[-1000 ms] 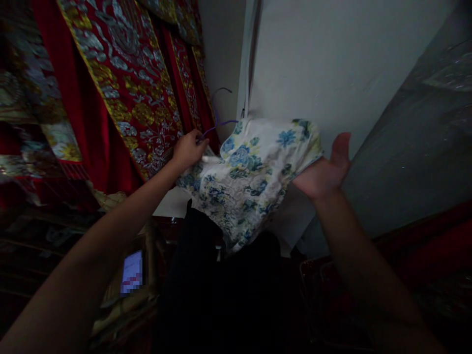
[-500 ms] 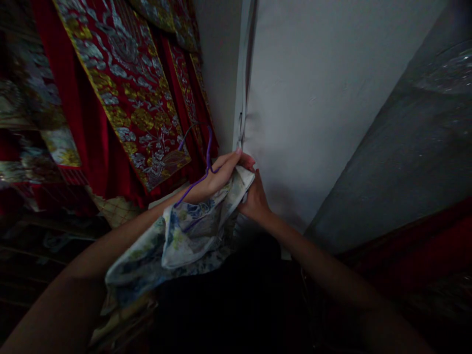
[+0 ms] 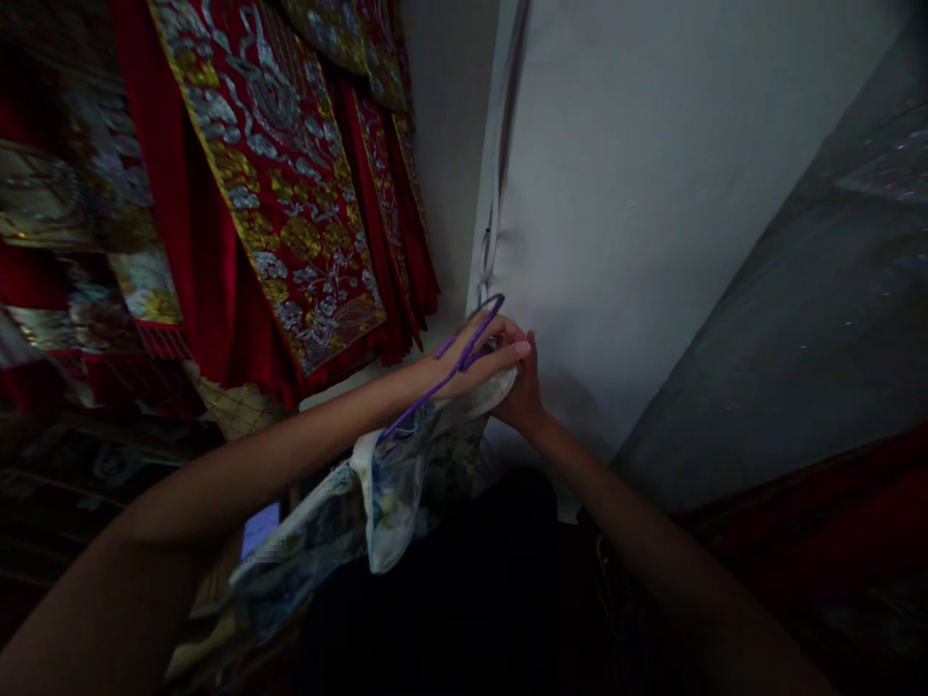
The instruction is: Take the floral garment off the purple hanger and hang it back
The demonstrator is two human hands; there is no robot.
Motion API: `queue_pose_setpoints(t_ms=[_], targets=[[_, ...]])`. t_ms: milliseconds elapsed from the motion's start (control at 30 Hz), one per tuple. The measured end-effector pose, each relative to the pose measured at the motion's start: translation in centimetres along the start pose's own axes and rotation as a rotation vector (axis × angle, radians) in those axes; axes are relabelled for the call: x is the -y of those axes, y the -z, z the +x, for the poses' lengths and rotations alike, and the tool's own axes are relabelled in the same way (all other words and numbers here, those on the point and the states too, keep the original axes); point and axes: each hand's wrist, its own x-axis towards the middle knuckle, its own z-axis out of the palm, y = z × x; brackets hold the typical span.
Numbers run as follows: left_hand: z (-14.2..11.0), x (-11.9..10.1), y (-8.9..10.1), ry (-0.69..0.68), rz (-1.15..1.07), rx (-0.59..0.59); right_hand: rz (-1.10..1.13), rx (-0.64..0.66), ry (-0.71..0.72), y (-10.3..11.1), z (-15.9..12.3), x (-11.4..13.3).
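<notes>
Hands, two, bare, close together near mid-view, arms reaching in from either side. Left hand (image 3: 484, 371): fingers bent, thumb laid forward with its tip near the right hand (image 3: 519, 396); cannot tell whether gripping anything, contact partly hidden. Right hand: closed on the upper end of the garment (image 3: 395, 493), just behind and below the left thumb, most fingers out of sight.

Garment: one, white with blue and yellow-green print, slung slantwise from the hands down to lower left, loose and folded, below the left forearm. Hanger (image 3: 421, 400): one, purple, lower end going in at the garment's edge, upper part lying across the back of the left hand.

Beneath the garment's far end, phone (image 3: 261, 527), one, screen lit, partly covered. Upper left, red embroidered hangings (image 3: 301, 213), several, overlapping; exact count unclear. Behind the hands, pale wall (image 3: 623, 193), with one cord (image 3: 498, 159) along its edge. Dark clothing (image 3: 442, 599) at bottom centre.
</notes>
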Motion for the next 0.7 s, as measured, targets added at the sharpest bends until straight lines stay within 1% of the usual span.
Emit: queue_pose_setpoints(t_ms=[67,167,267,367,433,500,600,633,700], targets=[[-0.3,-0.1,0.9,-0.045,0.065,0.023,-0.024,-0.060,0.010,0.2,-0.7,-0.6],[-0.4,-0.4,2.4,-0.139,0.275,0.030,-0.032,-0.083,0.042,0.8,-1.2,-1.0],[0.0,-0.9,3.9,-0.217,0.468,0.049,-0.035,-0.152,0.149,1.8,-1.3,-0.9],[0.3,-1.3,5.1,-0.267,0.538,0.149,-0.061,-0.206,0.296,3.2,-1.3,-1.1],[0.2,-1.1,6.1,-0.257,0.563,0.232,-0.098,-0.189,0.300,4.3,-1.5,-1.5],[-0.2,-0.3,7.3,-0.169,0.567,0.283,-0.133,-0.148,0.220,5.6,-1.9,-2.4],[-1.7,1.7,9.7,0.062,0.488,0.281,-0.202,-0.099,0.048,8.2,-2.6,-4.0],[-2.4,2.5,10.5,0.146,0.429,0.250,-0.239,-0.095,-0.010,9.1,-2.8,-4.5],[-4.2,4.3,12.0,0.323,0.246,0.130,-0.316,-0.097,-0.108,10.9,-3.2,-5.4]])
